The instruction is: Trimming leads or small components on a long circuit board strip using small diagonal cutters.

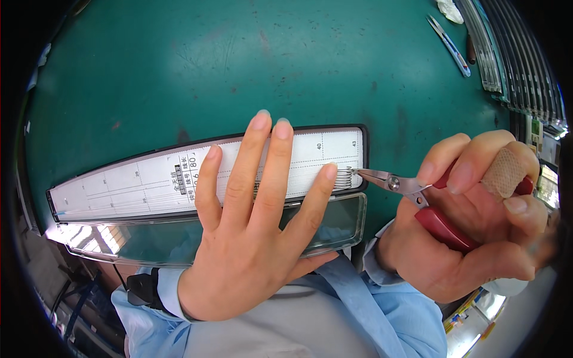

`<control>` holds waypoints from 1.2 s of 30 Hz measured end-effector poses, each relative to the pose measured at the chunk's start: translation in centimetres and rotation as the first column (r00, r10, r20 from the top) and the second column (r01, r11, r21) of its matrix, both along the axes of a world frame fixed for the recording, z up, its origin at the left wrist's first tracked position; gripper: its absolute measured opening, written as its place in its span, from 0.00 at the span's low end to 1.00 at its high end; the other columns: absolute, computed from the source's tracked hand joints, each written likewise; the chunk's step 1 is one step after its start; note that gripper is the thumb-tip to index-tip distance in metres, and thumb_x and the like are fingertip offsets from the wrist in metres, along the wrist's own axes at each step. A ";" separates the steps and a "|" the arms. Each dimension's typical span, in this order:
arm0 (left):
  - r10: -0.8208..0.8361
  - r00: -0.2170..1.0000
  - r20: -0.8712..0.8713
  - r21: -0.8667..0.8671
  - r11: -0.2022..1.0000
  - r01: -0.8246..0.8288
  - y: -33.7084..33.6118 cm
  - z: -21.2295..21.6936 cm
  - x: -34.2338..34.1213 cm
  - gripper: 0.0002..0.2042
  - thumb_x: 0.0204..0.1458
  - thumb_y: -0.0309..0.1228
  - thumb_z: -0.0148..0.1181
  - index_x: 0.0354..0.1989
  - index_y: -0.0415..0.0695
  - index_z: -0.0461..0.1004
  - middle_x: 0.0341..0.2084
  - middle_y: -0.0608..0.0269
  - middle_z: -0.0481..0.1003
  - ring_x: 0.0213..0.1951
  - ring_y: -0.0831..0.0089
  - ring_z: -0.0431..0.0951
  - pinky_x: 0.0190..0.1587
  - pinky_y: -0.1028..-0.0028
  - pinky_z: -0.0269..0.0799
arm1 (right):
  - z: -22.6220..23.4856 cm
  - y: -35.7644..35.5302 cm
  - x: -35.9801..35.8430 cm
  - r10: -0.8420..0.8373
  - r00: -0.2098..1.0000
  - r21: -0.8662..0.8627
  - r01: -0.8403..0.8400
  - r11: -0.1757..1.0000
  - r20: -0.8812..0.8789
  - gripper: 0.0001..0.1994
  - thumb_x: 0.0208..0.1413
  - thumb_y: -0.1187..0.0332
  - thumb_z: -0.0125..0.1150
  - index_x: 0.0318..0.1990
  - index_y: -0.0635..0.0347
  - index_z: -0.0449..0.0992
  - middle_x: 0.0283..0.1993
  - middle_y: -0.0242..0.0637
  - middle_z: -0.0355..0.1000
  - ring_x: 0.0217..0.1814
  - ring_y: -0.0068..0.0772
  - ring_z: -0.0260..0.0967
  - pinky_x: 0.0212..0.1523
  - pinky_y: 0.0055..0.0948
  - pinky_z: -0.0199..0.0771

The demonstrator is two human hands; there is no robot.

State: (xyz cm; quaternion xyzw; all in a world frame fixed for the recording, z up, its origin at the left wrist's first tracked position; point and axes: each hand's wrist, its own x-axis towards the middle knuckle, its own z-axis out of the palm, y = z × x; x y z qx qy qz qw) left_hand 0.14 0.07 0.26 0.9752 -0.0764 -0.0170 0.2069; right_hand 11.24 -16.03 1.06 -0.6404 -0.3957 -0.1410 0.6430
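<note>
A long narrow fishing-rig box [365, 132], black-edged with a ruled white card inside, lies on the green work surface. Its clear lid [161, 243] is folded open on the side nearer me. My left hand [248, 224] rests over the box with fingers spread, the index fingertip close to a row of small fishing hooks [344, 179] at the right end. Thin pale lines run along the card toward the narrow left end. In my right hand [471, 197], which has a bandage on one finger, are small red-handled pliers [415, 192]; their tips touch or nearly touch the hooks.
A green mat [286, 65] covers the tabletop. At the far right lie a slim blue-and-silver cutter [450, 48] and a crumpled white tissue [450, 11]. Beside them stands a row of long clear-and-dark cases [528, 56].
</note>
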 end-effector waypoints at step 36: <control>0.006 1.000 -0.011 -0.025 1.000 -0.006 0.2 -0.1 -0.3 0.41 0.34 0.53 0.70 0.61 0.53 0.68 0.65 0.36 0.52 0.66 0.41 0.55 0.63 0.46 0.44 | -0.4 0.9 0.2 0.022 1.000 0.068 -0.021 0.997 -0.021 0.23 0.67 0.47 0.35 0.47 0.54 0.71 0.33 0.41 0.56 0.30 0.32 0.55 0.21 0.28 0.64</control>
